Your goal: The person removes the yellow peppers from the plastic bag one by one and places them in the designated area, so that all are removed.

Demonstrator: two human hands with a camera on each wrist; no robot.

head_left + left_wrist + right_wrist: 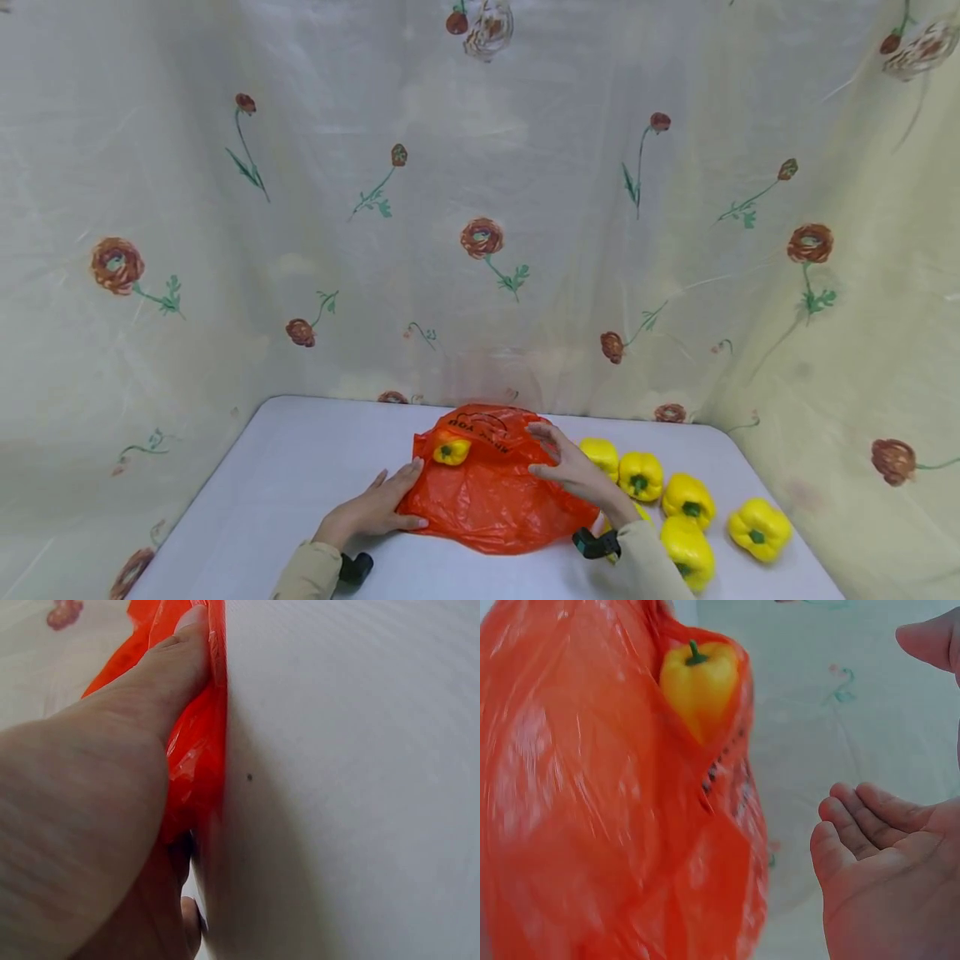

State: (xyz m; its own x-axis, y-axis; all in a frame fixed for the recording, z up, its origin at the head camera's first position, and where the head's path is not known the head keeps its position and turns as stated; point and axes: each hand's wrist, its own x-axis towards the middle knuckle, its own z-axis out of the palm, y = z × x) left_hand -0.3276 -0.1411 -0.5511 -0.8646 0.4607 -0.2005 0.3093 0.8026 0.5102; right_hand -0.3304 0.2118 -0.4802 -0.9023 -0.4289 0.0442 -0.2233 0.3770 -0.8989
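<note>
A red plastic bag (495, 500) with dark lettering lies on the white table. One yellow bell pepper (452, 452) shows at its mouth, partly covered by the plastic; the right wrist view shows this pepper (699, 682) stem outward. My left hand (378, 504) rests against the bag's left edge, fingers extended; up close in the left wrist view, its thumb (176, 667) lies along the red plastic. Over the right part of the bag my right hand (573, 467) is raised, thumb and fingers spread apart with nothing between them.
Several yellow bell peppers (687, 498) stand to the right of the bag, some partly behind the right forearm. One pepper (759, 530) sits apart, nearer the table's right edge. A flowered curtain (555, 275) hangs behind the table (262, 483) and along both sides.
</note>
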